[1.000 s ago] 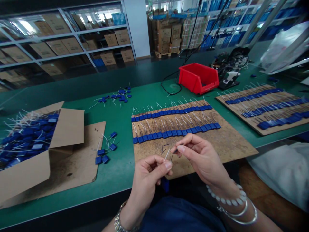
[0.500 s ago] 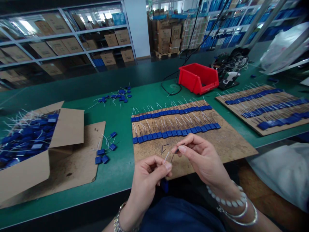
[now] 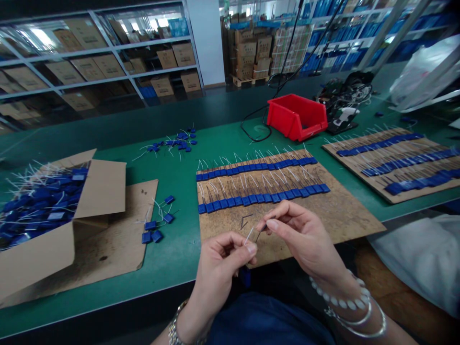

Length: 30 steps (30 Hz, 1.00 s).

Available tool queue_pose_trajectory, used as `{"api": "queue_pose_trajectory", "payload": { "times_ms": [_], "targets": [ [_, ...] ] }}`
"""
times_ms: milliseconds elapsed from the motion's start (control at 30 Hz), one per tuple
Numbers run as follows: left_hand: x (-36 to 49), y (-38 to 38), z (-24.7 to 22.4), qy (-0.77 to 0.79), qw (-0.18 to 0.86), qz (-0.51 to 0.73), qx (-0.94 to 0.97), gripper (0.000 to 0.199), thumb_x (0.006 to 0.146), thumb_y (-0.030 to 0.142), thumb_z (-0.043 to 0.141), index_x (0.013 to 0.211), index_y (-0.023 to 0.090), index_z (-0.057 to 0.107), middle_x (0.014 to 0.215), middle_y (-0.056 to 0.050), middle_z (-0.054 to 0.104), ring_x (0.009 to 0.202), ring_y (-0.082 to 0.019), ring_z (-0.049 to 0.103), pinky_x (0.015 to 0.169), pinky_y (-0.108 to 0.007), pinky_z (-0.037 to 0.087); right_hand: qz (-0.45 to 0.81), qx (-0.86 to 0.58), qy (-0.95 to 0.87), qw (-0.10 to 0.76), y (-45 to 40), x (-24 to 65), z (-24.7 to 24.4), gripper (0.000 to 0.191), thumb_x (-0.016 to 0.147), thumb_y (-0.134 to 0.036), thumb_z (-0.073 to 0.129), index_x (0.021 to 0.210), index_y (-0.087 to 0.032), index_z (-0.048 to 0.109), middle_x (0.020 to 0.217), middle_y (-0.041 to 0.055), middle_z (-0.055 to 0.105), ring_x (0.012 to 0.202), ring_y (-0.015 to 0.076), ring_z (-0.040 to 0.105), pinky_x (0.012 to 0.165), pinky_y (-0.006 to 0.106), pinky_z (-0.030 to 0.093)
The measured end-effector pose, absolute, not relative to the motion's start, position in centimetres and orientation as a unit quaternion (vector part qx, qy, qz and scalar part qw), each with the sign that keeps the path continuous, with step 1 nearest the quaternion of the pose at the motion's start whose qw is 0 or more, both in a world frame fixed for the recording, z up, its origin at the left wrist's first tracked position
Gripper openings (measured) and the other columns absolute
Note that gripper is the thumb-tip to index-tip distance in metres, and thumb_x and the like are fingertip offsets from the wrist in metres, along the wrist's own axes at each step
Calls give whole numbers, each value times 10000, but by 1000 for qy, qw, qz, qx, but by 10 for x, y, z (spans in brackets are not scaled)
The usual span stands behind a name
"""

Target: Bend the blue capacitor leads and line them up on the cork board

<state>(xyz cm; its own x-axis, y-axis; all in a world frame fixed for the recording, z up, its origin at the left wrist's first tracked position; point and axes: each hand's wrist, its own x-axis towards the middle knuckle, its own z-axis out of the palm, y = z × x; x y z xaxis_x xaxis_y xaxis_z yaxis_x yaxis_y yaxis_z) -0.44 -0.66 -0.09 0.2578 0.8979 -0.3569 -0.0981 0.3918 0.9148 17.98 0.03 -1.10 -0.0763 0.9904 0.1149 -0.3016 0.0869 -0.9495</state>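
My left hand is closed, its thumb and fingers pinching the leads of a blue block-shaped component. The block hangs below the fingers, partly hidden. One white lead and one dark lead stick up from the pinch. My right hand is closed too, fingertips gripping a thin dark piece that meets the dark lead's end. Whether it is a separate sleeve or the lead itself is hard to make out. Both hands are above a brown board, near a few loose dark bits.
Two rows of blue components lie on the board. Left stands an open cardboard box full of them, with loose ones beside it. A red bin and another filled board are behind and right.
My right fingertips have shifted slightly, and the dark piece in them now lines up with the dark lead. My left hand stays nearly in place. The rest is unchanged.
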Motion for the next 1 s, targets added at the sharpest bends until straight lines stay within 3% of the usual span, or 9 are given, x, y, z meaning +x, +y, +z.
{"api": "queue_pose_trajectory", "payload": {
  "times_ms": [667, 1000],
  "targets": [
    [-4, -7, -1, 484, 679, 360, 417, 301, 768, 401, 814, 700, 128, 706, 599, -16, 656, 480, -21, 429, 449, -103, 302, 539, -399, -496, 552, 0, 185, -6, 53, 907, -239, 742, 920, -214, 698, 929, 36, 768, 885, 158, 731, 831, 263, 584],
    [-1, -6, 0, 480, 675, 359, 430, 352, 767, 462, 820, 751, 122, 730, 684, -59, 711, 452, -30, 489, 446, -100, 367, 571, -411, -559, 439, 3, 197, -5, 112, 864, -320, 781, 846, -215, 746, 858, 26, 742, 832, 169, 680, 785, 292, 535]
  ]
}}
